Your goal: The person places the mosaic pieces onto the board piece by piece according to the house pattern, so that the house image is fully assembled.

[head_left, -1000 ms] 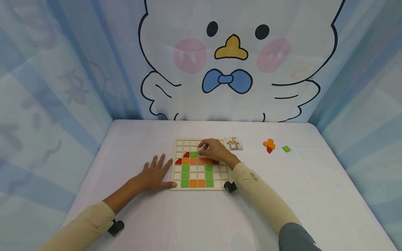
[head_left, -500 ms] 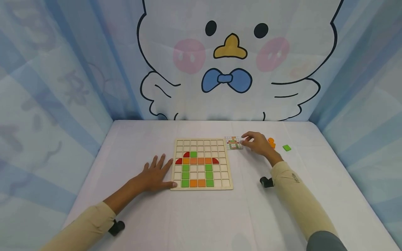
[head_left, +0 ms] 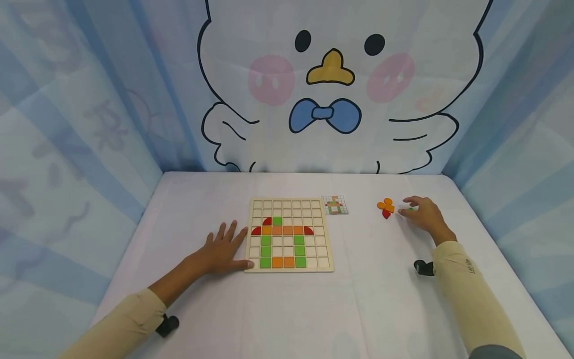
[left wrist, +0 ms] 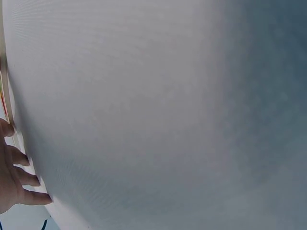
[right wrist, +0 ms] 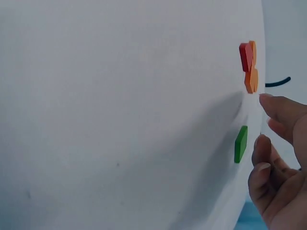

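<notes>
My left hand (head_left: 222,253) lies spread at the left side of a wooden grid board (head_left: 318,252), its thumb on the near left corner. Green (head_left: 266,251), orange (head_left: 283,262) and red tiles (head_left: 308,231) fill some of the board's squares. To the right, my right hand (head_left: 424,215) hovers just over a loose green tile (right wrist: 241,144), mostly hidden beneath it in the head view. In the right wrist view, its thumb and forefinger stand apart, and a gap shows between the fingers and the green tile.
Left of the right hand is a small cluster of orange pieces (head_left: 387,202) with a red piece (head_left: 386,214). A small pattern card (head_left: 335,205) lies against the board's far right corner. Printed curtains surround the white table (head_left: 296,314) at the back and sides.
My right hand has moved right, from above the board past the card and the orange cluster to the loose green tile. The left hand has stayed in place.
</notes>
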`<state>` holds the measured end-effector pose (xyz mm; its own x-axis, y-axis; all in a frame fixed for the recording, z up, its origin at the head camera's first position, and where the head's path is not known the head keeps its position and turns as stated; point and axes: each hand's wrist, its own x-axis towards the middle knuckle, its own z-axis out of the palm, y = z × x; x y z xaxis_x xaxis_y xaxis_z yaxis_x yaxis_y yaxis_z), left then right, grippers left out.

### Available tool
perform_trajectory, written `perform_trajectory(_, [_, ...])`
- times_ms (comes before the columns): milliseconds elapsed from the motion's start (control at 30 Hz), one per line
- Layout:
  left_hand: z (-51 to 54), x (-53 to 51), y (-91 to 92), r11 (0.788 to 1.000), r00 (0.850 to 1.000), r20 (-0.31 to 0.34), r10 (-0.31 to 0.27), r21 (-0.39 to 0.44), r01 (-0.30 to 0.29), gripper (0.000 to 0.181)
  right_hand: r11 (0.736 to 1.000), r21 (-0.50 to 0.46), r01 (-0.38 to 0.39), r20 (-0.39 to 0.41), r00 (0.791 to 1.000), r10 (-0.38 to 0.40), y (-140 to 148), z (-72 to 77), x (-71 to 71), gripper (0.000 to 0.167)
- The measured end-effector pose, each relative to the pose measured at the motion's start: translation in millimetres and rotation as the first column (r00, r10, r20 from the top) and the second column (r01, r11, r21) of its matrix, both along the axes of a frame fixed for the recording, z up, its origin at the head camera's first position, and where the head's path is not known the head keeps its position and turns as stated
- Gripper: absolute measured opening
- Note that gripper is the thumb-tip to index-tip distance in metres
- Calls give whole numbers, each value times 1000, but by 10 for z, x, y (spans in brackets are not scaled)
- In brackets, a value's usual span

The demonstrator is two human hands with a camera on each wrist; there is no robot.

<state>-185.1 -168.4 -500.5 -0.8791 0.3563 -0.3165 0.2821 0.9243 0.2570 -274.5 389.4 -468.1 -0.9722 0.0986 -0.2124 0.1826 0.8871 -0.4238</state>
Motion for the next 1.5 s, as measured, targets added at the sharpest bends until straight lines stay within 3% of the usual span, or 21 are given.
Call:
perform_trajectory(233, [-11, -5, 2, 1000, 1000, -4, 0, -5, 0, 107, 997, 56, 46, 84, 995, -51, 193, -61, 55, 62])
perform_trajectory(400, [-13, -8, 6, 1000, 1000, 3, -3, -11, 3, 107, 996, 77, 46, 53, 997, -50, 221, -131, 58, 56])
perform_trajectory(667, [-7, -2, 22, 1000, 1000, 9, 7, -6, -7, 108, 997, 15, 80, -7, 997, -80, 211, -143, 89, 50])
perform_trajectory(867, [-12, -3, 27, 1000, 1000, 11, 7, -8, -7, 107, 993, -38, 111, 20, 994, -110, 204, -123, 111, 51])
perform_trajectory(1233, [32, 15, 16, 1000, 1000, 16, 6, -12, -5, 107, 996, -90, 5, 82, 997, 2, 47, -69, 92, 49])
perform_trajectory(1500, [30, 19, 20, 1000, 1000, 14, 13, -13, -13, 106, 979, -194, -60, 39, 997, 68, -208, -37, 107, 47])
